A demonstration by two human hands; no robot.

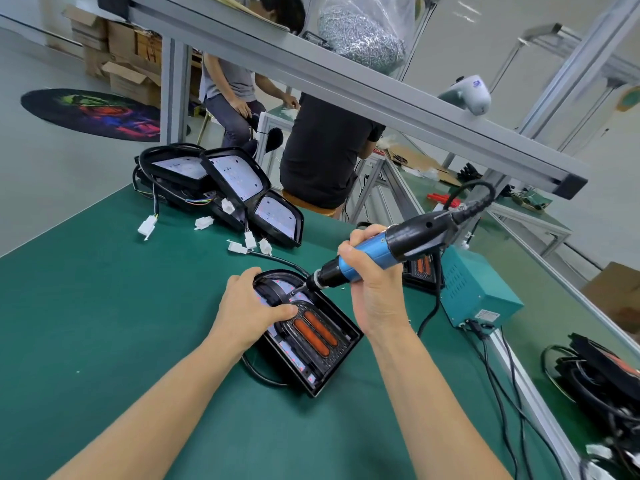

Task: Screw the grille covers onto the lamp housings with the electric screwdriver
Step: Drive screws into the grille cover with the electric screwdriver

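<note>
At frame centre, the left hand presses the grille cover into the lamp housing; the right hand grips the electric screwdriver. A tilted bit could slip off and mar the cover.

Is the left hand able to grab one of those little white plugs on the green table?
Probably yes: the white plugs lie uncovered on the mat just beyond the left hand, but it first has to let go of the lamp housing it presses down.
</note>
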